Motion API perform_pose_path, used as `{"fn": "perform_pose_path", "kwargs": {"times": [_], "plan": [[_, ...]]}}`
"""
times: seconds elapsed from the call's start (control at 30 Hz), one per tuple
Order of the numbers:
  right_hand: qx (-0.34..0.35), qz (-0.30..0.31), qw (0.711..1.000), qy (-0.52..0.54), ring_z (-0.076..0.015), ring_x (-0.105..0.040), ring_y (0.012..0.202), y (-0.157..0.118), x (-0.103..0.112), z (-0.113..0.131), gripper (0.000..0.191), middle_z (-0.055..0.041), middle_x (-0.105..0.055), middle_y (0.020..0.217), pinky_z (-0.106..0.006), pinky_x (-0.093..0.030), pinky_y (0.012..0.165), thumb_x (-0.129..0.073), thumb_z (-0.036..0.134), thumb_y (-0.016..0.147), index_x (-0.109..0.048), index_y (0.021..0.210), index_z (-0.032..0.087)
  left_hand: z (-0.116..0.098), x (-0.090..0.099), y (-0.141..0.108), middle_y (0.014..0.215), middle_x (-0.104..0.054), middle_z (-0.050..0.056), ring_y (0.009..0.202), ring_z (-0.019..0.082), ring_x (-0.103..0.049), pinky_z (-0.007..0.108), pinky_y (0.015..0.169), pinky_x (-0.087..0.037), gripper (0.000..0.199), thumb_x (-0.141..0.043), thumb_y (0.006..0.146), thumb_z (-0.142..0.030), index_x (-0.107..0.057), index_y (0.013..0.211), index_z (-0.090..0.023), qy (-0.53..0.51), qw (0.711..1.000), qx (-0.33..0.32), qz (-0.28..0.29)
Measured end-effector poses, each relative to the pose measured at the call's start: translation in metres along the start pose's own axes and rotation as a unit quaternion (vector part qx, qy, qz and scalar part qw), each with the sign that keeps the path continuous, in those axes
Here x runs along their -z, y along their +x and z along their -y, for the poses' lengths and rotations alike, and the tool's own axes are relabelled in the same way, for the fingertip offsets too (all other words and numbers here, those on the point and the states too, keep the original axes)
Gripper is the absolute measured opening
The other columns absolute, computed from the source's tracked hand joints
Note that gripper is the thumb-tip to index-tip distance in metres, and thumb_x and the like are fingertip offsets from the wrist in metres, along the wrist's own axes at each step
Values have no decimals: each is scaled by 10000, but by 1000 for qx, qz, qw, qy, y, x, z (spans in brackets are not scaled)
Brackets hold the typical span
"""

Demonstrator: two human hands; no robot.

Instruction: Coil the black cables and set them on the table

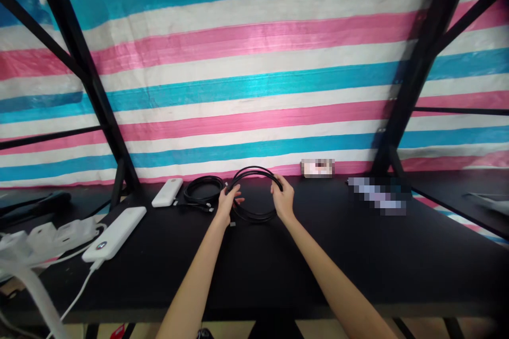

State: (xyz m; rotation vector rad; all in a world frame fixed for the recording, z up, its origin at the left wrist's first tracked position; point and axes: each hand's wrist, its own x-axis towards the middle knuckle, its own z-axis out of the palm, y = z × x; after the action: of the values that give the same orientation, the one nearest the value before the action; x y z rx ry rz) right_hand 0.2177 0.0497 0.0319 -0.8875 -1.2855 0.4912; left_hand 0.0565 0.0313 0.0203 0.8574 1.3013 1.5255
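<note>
head camera shows left hand, some fingers spread, and right hand pinching opposite sides of a round black cable coil over the dark, flat table. the step seems to be holding its loops together; next move likely calls for even grip, because smooth cable may spring.

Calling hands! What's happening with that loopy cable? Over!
Left hand, right hand: both holding. Black cable: coiled between them. Second coil: beside left hand, not between hands.
</note>
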Motion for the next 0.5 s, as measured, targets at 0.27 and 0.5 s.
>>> {"fn": "perform_pose_path", "kwargs": {"times": [0.27, 0.5], "plan": [[-64, 43, 990, -120, -146, -512, 508, 0, 1, -13, 314, 6, -583, 600, -243, -386, 517, -418, 415, 781, -609, 890, 191, -8, -5, -10, 348, -291, -133, 248, 45, -326, 184, 320, -196, 392, -654, 642, -453, -354, 591, -205, -42, 992, -91, 76], [-52, 64, 982, -169, -144, -528, 473, -3, 0, -9, 276, 7, -586, 561, -231, -384, 466, -514, 452, 724, -610, 761, 195, -11, -2, -12, 305, -203, -145, 244, 18, -157, 190, 307, -86, 408, -654, 630, -388, -291, 552, -219, -81, 989, -15, 124]]}}
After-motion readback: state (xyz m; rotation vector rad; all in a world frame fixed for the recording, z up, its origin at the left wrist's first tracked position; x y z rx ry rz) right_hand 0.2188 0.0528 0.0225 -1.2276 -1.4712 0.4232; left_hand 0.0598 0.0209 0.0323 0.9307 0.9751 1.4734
